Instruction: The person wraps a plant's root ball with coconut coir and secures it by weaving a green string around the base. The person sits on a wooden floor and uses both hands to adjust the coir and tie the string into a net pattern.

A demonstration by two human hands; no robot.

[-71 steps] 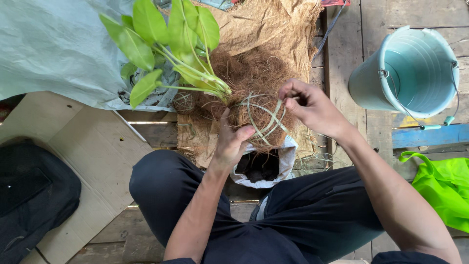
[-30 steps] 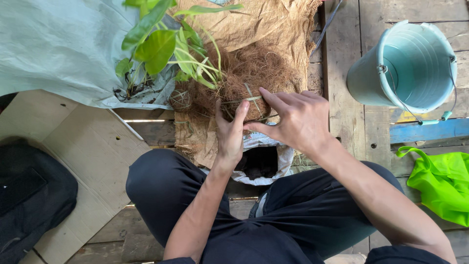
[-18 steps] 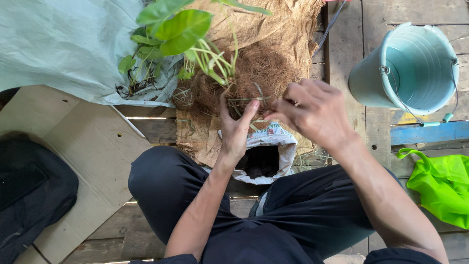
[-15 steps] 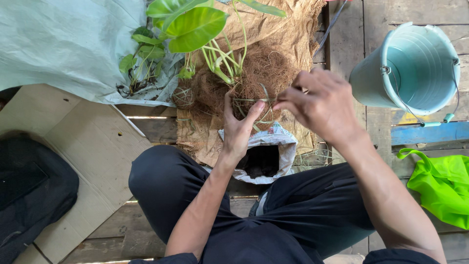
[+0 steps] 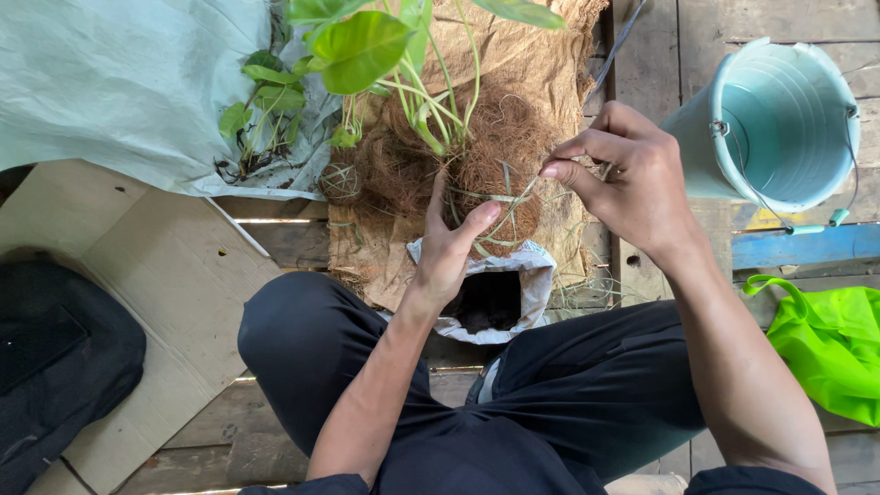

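On the brown sacking (image 5: 541, 64) before my knees, my left hand (image 5: 449, 252) cups the plant's fibre ball (image 5: 495, 174) while my right hand (image 5: 632, 179) pinches the pale twine (image 5: 500, 197), mid-wrap I judge, needing another taut turn.

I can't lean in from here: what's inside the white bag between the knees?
The white bag stands open, and its mouth shows only a dark fill, likely soil. The left hand covers its upper left rim; anything deeper is hidden.

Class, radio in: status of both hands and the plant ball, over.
Left hand cupping fibre-wrapped root ball. Right hand pinching pale twine, pulled taut. Nothing blocking.
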